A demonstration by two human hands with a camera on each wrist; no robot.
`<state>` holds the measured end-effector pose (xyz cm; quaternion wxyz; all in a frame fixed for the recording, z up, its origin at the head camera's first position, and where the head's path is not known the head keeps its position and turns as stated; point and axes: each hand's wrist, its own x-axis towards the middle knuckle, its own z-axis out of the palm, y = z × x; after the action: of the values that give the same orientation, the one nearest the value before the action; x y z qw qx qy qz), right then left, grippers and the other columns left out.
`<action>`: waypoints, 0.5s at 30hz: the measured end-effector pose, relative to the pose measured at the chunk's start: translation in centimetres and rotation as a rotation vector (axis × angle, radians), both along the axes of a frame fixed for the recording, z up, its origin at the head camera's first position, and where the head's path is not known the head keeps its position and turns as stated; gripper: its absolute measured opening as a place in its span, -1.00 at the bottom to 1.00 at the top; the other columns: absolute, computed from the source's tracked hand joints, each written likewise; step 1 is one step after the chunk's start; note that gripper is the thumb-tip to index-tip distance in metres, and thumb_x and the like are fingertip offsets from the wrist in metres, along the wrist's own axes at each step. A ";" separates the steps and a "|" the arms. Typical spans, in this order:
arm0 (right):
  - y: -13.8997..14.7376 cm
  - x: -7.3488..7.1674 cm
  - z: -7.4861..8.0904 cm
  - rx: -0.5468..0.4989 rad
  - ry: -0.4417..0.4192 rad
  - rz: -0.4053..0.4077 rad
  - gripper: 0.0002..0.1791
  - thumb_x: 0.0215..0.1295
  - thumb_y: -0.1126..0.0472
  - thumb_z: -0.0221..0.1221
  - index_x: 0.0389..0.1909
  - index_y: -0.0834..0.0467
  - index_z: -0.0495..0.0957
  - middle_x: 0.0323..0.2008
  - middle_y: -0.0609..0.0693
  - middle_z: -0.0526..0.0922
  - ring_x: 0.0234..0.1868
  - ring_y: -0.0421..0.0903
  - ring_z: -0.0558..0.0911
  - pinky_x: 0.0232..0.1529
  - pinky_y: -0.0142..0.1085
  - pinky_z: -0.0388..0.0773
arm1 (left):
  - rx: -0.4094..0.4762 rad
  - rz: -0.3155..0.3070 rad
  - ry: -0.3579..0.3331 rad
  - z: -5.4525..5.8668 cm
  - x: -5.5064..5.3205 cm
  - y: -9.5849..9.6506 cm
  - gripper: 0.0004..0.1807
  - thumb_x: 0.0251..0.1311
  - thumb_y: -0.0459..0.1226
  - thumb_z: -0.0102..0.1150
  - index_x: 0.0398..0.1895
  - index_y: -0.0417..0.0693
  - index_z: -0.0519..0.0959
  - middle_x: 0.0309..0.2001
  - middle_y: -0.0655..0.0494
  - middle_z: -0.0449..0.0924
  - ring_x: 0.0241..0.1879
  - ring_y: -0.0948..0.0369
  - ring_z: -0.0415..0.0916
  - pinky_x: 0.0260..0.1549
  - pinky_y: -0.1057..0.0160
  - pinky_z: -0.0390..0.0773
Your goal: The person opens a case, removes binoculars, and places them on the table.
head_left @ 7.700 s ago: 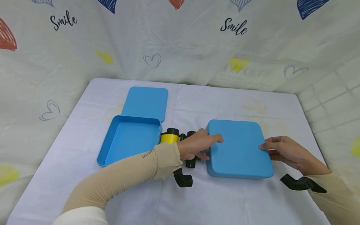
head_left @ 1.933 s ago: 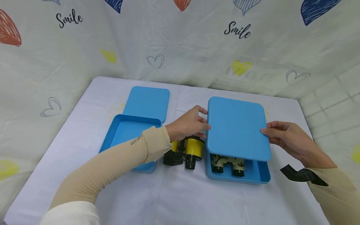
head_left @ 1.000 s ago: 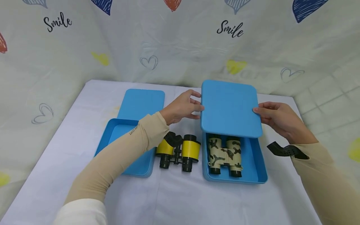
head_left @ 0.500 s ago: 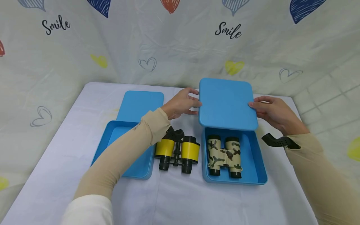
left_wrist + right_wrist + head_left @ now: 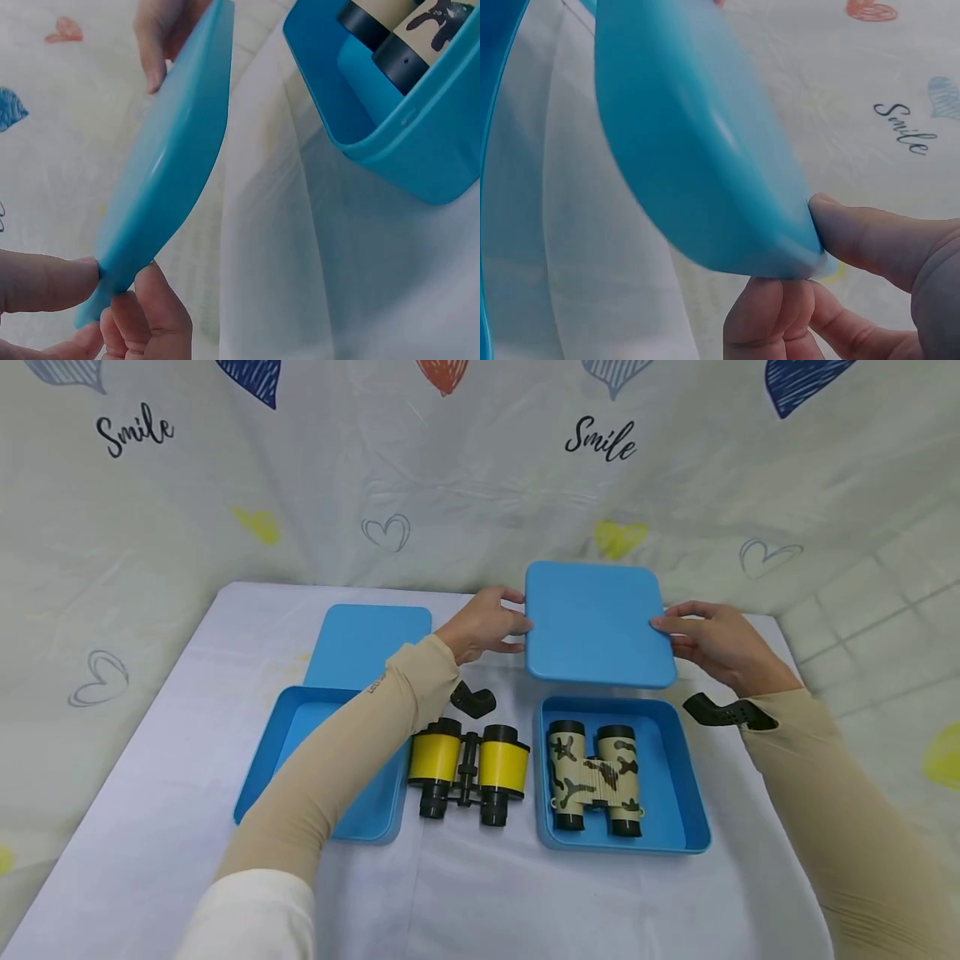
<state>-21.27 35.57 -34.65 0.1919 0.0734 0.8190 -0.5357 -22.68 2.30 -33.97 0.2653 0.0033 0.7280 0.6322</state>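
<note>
A blue box lid (image 5: 596,625) is held up behind the right-hand blue box (image 5: 693,827), tilted with its smooth top toward the head camera. My left hand (image 5: 483,625) pinches the lid's left edge, thumb on top and fingers beneath, as the left wrist view shows. On the opposite edge my right hand (image 5: 723,643) pinches it the same way. Camouflage binoculars (image 5: 596,781) lie in the left part of that box, eyepieces toward me. Yellow and black binoculars (image 5: 502,767) lie on the table between the two boxes.
Left of the yellow binoculars stands a second blue box (image 5: 382,827), open and partly covered by my left sleeve (image 5: 330,760). Another blue lid (image 5: 367,643) lies behind it. A white cloth covers the table (image 5: 480,893), and a printed curtain (image 5: 465,468) hangs at its back.
Both hands have lifted the lid off the right-hand box and carried it back and up. The camouflage binoculars, earlier hidden under it, now show fully.
</note>
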 end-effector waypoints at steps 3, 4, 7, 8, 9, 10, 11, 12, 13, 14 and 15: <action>0.1 -0.3 -0.5 0.003 0.000 -0.006 -0.37 0.37 -0.23 0.24 0.22 0.09 0.34 0.30 -0.05 0.35 -0.14 -0.47 0.68 -0.03 -0.56 0.63 | -0.023 0.006 -0.001 -0.3 -0.3 0.3 -0.40 0.47 -0.39 0.12 0.52 -0.17 0.21 0.38 -0.18 0.39 0.17 0.04 0.57 0.14 0.04 0.69; 0.1 -0.4 -0.7 0.002 -0.001 -0.008 -0.37 0.37 -0.23 0.24 0.23 0.08 0.34 0.35 -0.03 0.33 -0.13 -0.48 0.67 -0.03 -0.56 0.63 | -0.032 0.006 -0.002 -0.5 -0.5 0.3 -0.40 0.47 -0.38 0.12 0.51 -0.17 0.21 0.40 -0.18 0.37 0.17 0.04 0.57 0.12 0.05 0.70; 0.2 -0.7 -1.3 0.021 0.004 -0.002 -0.35 0.38 -0.23 0.23 0.25 0.10 0.34 0.39 0.01 0.31 -0.12 -0.48 0.66 -0.02 -0.56 0.62 | -0.063 0.014 -0.007 -1.0 -0.9 0.6 -0.39 0.45 -0.39 0.13 0.51 -0.18 0.22 0.46 -0.16 0.29 0.18 0.04 0.56 0.10 0.06 0.71; 0.2 -0.8 -1.5 0.025 0.003 0.001 -0.34 0.38 -0.24 0.23 0.26 0.11 0.34 0.38 0.02 0.32 -0.12 -0.48 0.66 -0.02 -0.56 0.63 | -0.075 0.014 -0.007 -1.1 -0.9 0.6 -0.39 0.45 -0.39 0.13 0.51 -0.18 0.22 0.48 -0.14 0.28 0.19 0.04 0.55 0.10 0.07 0.71; 0.2 -1.0 -1.6 0.031 0.004 0.004 -0.33 0.38 -0.24 0.23 0.27 0.13 0.34 0.33 -0.02 0.35 -0.13 -0.47 0.66 -0.03 -0.56 0.63 | -0.083 0.016 -0.009 -1.3 -1.0 0.7 -0.39 0.45 -0.40 0.13 0.51 -0.17 0.22 0.49 -0.14 0.27 0.20 0.03 0.55 0.10 0.06 0.71; 0.3 -1.1 -1.8 0.037 0.001 0.010 -0.32 0.38 -0.24 0.23 0.28 0.13 0.34 0.28 -0.05 0.37 -0.13 -0.47 0.66 -0.03 -0.56 0.63 | -0.090 0.018 -0.009 -1.4 -1.1 0.8 -0.38 0.44 -0.40 0.13 0.51 -0.17 0.22 0.49 -0.14 0.28 0.21 0.02 0.55 0.10 0.06 0.71; 0.3 -1.3 -2.0 0.042 -0.002 0.015 -0.30 0.38 -0.24 0.23 0.29 0.14 0.33 0.25 -0.07 0.38 -0.14 -0.46 0.67 -0.03 -0.56 0.63 | -0.098 0.022 -0.008 -1.5 -1.1 0.8 -0.38 0.44 -0.40 0.13 0.51 -0.17 0.22 0.49 -0.14 0.28 0.23 0.01 0.55 0.11 0.05 0.71; 0.3 -1.4 -2.1 0.042 -0.008 0.019 -0.30 0.38 -0.24 0.23 0.30 0.15 0.33 0.22 -0.08 0.39 -0.14 -0.46 0.67 -0.03 -0.56 0.63 | -0.103 0.024 -0.008 -1.7 -1.2 0.9 -0.38 0.44 -0.40 0.13 0.52 -0.16 0.22 0.49 -0.14 0.29 0.25 0.00 0.55 0.12 0.04 0.70; 0.3 -1.6 -2.3 0.043 -0.015 0.026 -0.29 0.39 -0.24 0.23 0.30 0.16 0.33 0.20 -0.08 0.40 -0.14 -0.45 0.67 -0.03 -0.56 0.63 | -0.113 0.024 -0.008 -1.9 -1.3 1.0 -0.38 0.45 -0.40 0.13 0.52 -0.16 0.21 0.48 -0.14 0.30 0.27 -0.01 0.54 0.13 0.04 0.70; 0.3 -1.7 -2.5 0.044 -0.021 0.030 -0.29 0.39 -0.23 0.23 0.30 0.16 0.32 0.19 -0.08 0.40 -0.14 -0.45 0.66 -0.03 -0.56 0.63 | -0.121 0.026 -0.008 -2.1 -1.3 1.0 -0.38 0.44 -0.40 0.13 0.52 -0.16 0.22 0.46 -0.16 0.32 0.27 -0.02 0.54 0.13 0.03 0.69; 0.4 -1.8 -2.7 0.048 -0.027 0.037 -0.30 0.40 -0.22 0.23 0.31 0.17 0.32 0.18 -0.08 0.40 -0.14 -0.44 0.66 -0.03 -0.56 0.63 | -0.125 0.027 -0.008 -2.3 -1.4 1.1 -0.38 0.44 -0.40 0.12 0.51 -0.16 0.22 0.44 -0.17 0.33 0.27 -0.03 0.54 0.14 0.03 0.69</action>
<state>-23.12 35.95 -37.32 0.2107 0.0701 0.8303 -0.5112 -24.03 3.42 -36.31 0.2594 -0.0256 0.7650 0.5889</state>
